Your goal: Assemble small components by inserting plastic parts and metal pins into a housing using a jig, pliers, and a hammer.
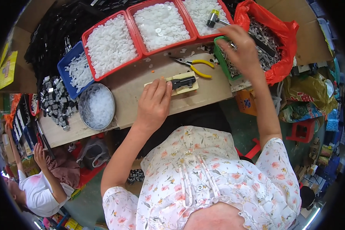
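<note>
My left hand (155, 100) is closed around the near end of a black hinge-like metal part (184, 81), which sits on a cream-coloured block (191, 90) at the table edge. My right hand (239, 50) is above the green bin (234, 79) of metal pins (232, 65), slightly blurred, thumb and fingers apart. A small mallet (222, 20) with yellow and black faces lies across the bins just beyond it; part of its handle is hidden by the hand. Pliers (199, 69) with yellow handles rest between my hands.
Red trays (140, 53) of white plastic pieces line the back. On the left are a blue tray (61, 67), a metal bowl (115, 105) of clear pieces and a heap of metal parts (55, 99). A red bag (289, 46) is at right. Another person (42, 188) sits at lower left.
</note>
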